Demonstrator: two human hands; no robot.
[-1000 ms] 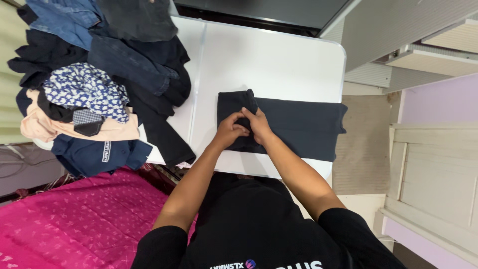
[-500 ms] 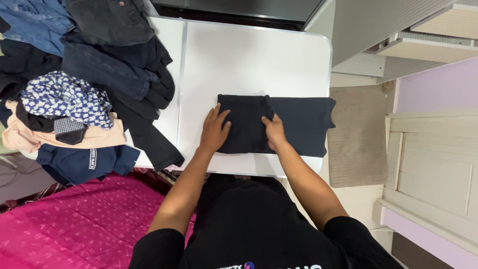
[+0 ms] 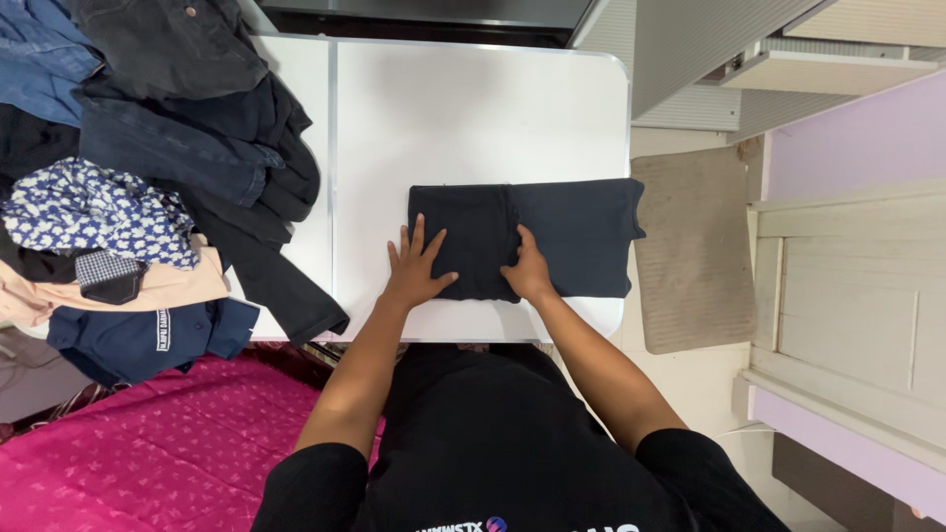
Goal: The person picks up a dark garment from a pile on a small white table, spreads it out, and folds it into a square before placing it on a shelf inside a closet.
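The folded dark garment lay flat near the front edge of the white table. The left hand rested open, fingers spread, on its left end. The right hand pressed the fold, fingers curled. A clothes pile occupied the table's left side.

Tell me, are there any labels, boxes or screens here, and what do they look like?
Patch label: small white upright rectangle with dark print, on the navy shirt at the clothes pile's near edge, left of the table.
Chest print: white lettering with a small round emblem on the person's black shirt, bottom edge.
No boxes or screens.
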